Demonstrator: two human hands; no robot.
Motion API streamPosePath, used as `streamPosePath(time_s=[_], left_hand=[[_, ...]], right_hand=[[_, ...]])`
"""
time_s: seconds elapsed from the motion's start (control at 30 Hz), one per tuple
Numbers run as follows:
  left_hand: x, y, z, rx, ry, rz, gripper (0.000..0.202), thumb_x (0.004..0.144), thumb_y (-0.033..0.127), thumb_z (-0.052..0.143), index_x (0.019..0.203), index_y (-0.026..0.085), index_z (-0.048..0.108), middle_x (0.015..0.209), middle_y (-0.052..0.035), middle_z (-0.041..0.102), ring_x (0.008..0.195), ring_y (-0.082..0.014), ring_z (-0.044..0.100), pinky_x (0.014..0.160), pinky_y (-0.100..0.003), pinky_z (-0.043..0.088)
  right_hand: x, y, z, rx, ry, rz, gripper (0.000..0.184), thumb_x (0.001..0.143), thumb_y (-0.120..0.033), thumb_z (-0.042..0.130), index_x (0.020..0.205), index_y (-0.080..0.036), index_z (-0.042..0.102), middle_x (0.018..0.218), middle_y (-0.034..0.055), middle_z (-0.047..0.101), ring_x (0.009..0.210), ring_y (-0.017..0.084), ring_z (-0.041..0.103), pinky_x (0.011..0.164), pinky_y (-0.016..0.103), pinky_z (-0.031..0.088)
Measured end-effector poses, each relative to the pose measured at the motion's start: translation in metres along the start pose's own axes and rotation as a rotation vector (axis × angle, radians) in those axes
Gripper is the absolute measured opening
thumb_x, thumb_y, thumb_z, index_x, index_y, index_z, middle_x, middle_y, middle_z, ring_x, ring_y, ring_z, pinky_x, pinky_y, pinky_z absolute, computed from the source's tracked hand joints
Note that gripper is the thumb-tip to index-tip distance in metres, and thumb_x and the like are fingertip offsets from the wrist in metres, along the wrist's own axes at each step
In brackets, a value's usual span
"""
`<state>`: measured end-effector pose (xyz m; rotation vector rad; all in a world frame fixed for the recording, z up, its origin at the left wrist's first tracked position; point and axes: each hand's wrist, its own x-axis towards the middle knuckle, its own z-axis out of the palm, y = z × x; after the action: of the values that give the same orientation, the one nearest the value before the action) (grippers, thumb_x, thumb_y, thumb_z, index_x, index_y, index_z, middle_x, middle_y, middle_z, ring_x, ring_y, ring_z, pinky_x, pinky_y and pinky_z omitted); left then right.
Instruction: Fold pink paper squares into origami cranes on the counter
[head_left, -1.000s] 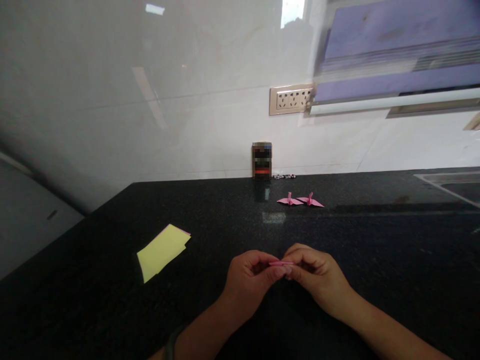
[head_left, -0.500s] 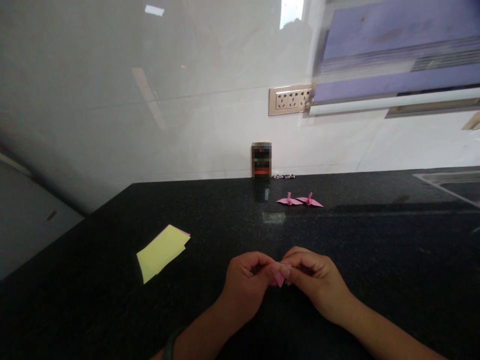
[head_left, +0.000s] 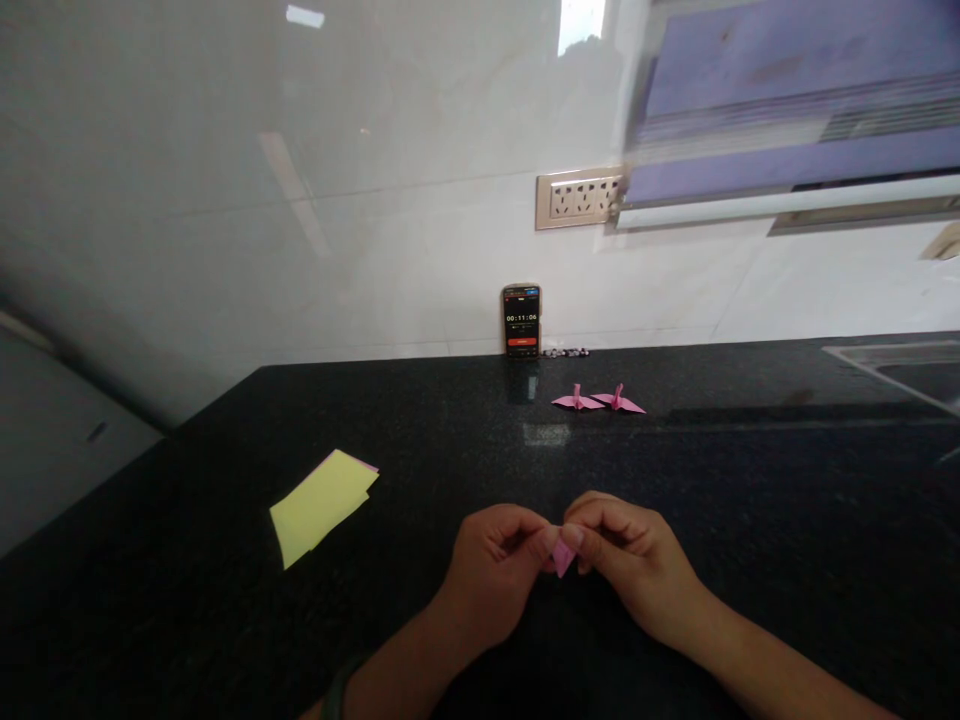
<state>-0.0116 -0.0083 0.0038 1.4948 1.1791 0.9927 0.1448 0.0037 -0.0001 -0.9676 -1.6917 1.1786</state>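
Note:
Between my two hands is a small piece of folded pink paper [head_left: 562, 557], its pointed end hanging down. My left hand [head_left: 501, 568] pinches its left side between thumb and fingers. On the other side my right hand [head_left: 634, 565] grips it the same way, thumb toward me. Most of the paper is hidden behind the fingertips. Farther back on the black counter [head_left: 450, 430] stand two finished pink paper cranes, one on the left [head_left: 577, 401] and one on the right [head_left: 619, 402], side by side with wings spread.
Yellow paper sheets [head_left: 322, 508] lie stacked at the left, a pink edge showing beneath. A phone [head_left: 522, 322] with a running timer leans on the wall, beside a beaded string [head_left: 566, 353]. A sink rim [head_left: 862, 365] lies at the far right, below a socket panel [head_left: 579, 198].
Slightly more of the pink paper's point shows below my fingertips. Both hands keep their pinch and have barely moved. The whole view has shifted a little.

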Motion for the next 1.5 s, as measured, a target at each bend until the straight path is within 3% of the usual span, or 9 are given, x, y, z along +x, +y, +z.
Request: streamPosePath(time_s=[0.23, 0.47, 0.7, 0.83, 0.97, 1.07, 1.2, 1.33, 1.5], left_hand=[[0.002, -0.002, -0.002, -0.094, 0.021, -0.044, 0.021, 0.073, 0.029, 0.053, 0.064, 0.012, 0.061, 0.055, -0.0023, 0.057, 0.052, -0.0111, 0.051, 0.050, -0.021, 0.039], [0.002, -0.001, 0.000, -0.085, 0.010, -0.031, 0.023, 0.074, 0.030, 0.053, 0.064, 0.012, 0.062, 0.056, -0.0034, 0.058, 0.053, -0.0120, 0.051, 0.051, -0.022, 0.038], [0.001, -0.001, 0.002, -0.121, -0.012, -0.024, 0.021, 0.074, 0.031, 0.052, 0.065, 0.013, 0.059, 0.059, -0.0018, 0.056, 0.057, -0.0110, 0.049, 0.054, -0.022, 0.038], [0.005, -0.001, 0.001, -0.247, -0.031, -0.073, 0.022, 0.078, 0.034, 0.046, 0.067, 0.015, 0.049, 0.058, 0.0016, 0.050, 0.055, -0.0088, 0.046, 0.052, -0.020, 0.037], [0.006, -0.001, 0.001, -0.454, -0.177, -0.211, 0.023, 0.080, 0.036, 0.038, 0.070, 0.017, 0.043, 0.051, 0.0032, 0.047, 0.042, -0.0078, 0.043, 0.041, -0.019, 0.033], [0.006, -0.001, 0.003, -0.589, -0.219, -0.296, 0.012, 0.075, 0.026, 0.045, 0.067, 0.018, 0.041, 0.044, 0.0074, 0.037, 0.033, -0.0039, 0.028, 0.032, -0.015, 0.022], [0.005, 0.002, 0.006, -0.712, -0.233, -0.390, 0.013, 0.071, 0.021, 0.046, 0.082, 0.022, 0.040, 0.047, 0.0092, 0.035, 0.033, -0.0030, 0.023, 0.031, -0.013, 0.017], [0.003, 0.005, 0.008, -0.718, -0.290, -0.460, 0.015, 0.074, 0.024, 0.044, 0.088, 0.025, 0.038, 0.046, 0.0101, 0.031, 0.034, -0.0035, 0.022, 0.032, -0.012, 0.021], [0.004, -0.003, 0.011, -0.705, -0.279, -0.397, 0.016, 0.077, 0.035, 0.043, 0.086, 0.022, 0.041, 0.048, 0.0083, 0.038, 0.035, -0.0045, 0.032, 0.037, -0.017, 0.034]], right_hand=[[0.001, 0.004, -0.001, 0.087, -0.047, 0.049, 0.028, 0.085, -0.029, 0.038, 0.074, -0.015, 0.059, 0.058, 0.0001, 0.052, 0.050, 0.009, 0.045, 0.049, 0.022, 0.037], [0.000, 0.011, 0.004, 0.085, -0.056, 0.156, 0.015, 0.075, -0.029, 0.055, 0.069, -0.015, 0.053, 0.062, -0.0005, 0.053, 0.050, 0.009, 0.044, 0.044, 0.019, 0.034], [-0.003, 0.006, 0.004, -0.047, 0.012, 0.072, 0.021, 0.077, -0.030, 0.053, 0.063, -0.015, 0.055, 0.059, -0.0002, 0.051, 0.052, 0.010, 0.045, 0.048, 0.021, 0.035], [-0.002, 0.003, 0.001, -0.051, -0.039, -0.042, 0.033, 0.084, -0.031, 0.040, 0.060, -0.016, 0.056, 0.060, 0.0008, 0.051, 0.056, 0.011, 0.048, 0.055, 0.024, 0.037], [-0.002, 0.007, 0.000, 0.081, 0.015, -0.021, 0.016, 0.083, -0.029, 0.043, 0.087, -0.021, 0.056, 0.072, -0.0002, 0.048, 0.055, 0.009, 0.045, 0.051, 0.023, 0.038], [-0.001, 0.011, 0.001, 0.093, 0.001, -0.059, 0.023, 0.075, -0.028, 0.055, 0.098, -0.025, 0.054, 0.080, 0.0006, 0.044, 0.066, 0.012, 0.045, 0.054, 0.022, 0.039], [-0.001, 0.013, 0.003, 0.086, -0.032, -0.093, 0.023, 0.071, -0.028, 0.060, 0.094, -0.025, 0.058, 0.079, 0.0008, 0.042, 0.072, 0.014, 0.046, 0.060, 0.024, 0.040], [-0.002, 0.009, 0.007, 0.127, 0.007, -0.035, 0.009, 0.071, -0.027, 0.061, 0.079, -0.023, 0.060, 0.083, 0.0017, 0.045, 0.072, 0.013, 0.047, 0.061, 0.025, 0.042], [-0.004, 0.005, 0.010, 0.275, -0.027, 0.024, 0.008, 0.071, -0.027, 0.060, 0.072, -0.020, 0.057, 0.081, 0.0012, 0.048, 0.063, 0.011, 0.051, 0.054, 0.024, 0.043]])
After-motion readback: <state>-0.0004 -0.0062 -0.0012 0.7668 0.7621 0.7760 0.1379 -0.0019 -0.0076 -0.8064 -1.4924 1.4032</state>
